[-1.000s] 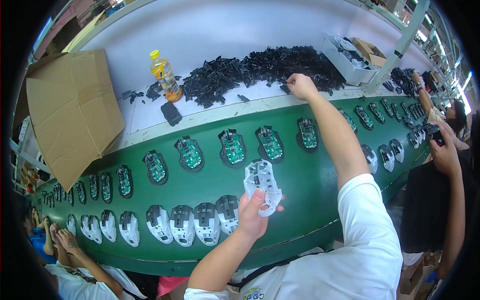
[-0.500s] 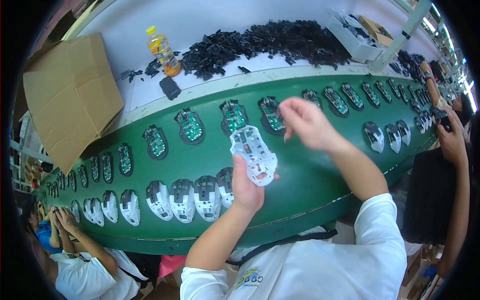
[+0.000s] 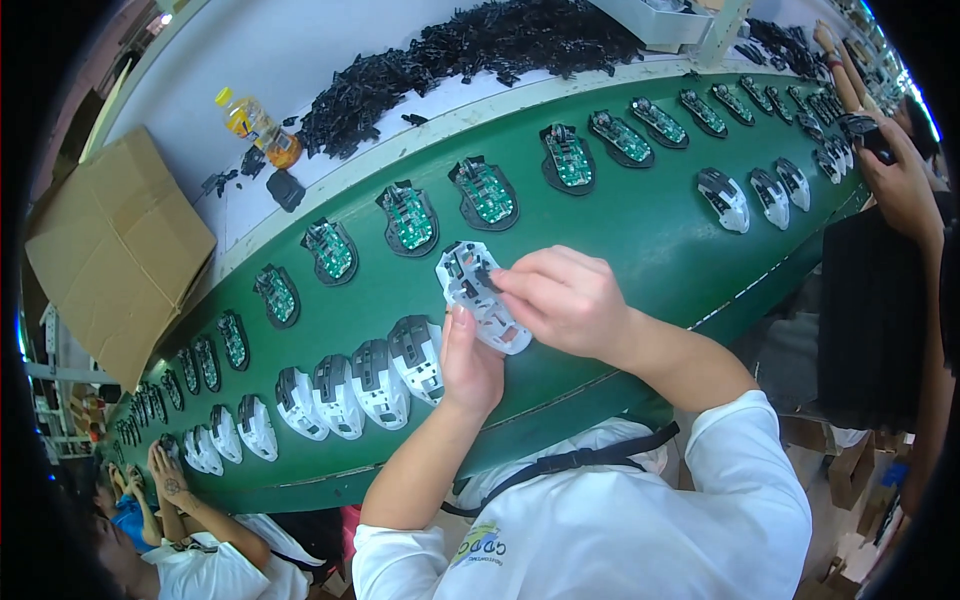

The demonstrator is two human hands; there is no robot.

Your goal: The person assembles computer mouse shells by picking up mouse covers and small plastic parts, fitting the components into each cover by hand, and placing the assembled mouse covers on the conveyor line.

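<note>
My left hand point(image 3: 472, 368) grips a white computer mouse top shell point(image 3: 508, 338) with its hollow inner side facing up. Over the shell, my right hand point(image 3: 570, 300) pinches a small black part point(image 3: 487, 279) against its inside. The fingers partly hide that part, so its exact shape is unclear. Beyond the shell lies a row of dark mouse bases with green circuit boards, the nearest one point(image 3: 486, 192) just past it. Left of my left hand, white-and-black mouse shells point(image 3: 378, 385) lie side by side.
A green work surface point(image 3: 640, 225) runs across. On the ledge behind are a heap of black plastic parts point(image 3: 470, 50), a yellow-capped bottle point(image 3: 262, 130) and a white bin point(image 3: 655, 22). A cardboard sheet point(image 3: 120, 250) stands at left. Other people's hands work at both ends.
My right hand has come from beside a circuit-board base back to the shell in my left hand, bringing the black part against it. The whole view has shifted and tilted.
</note>
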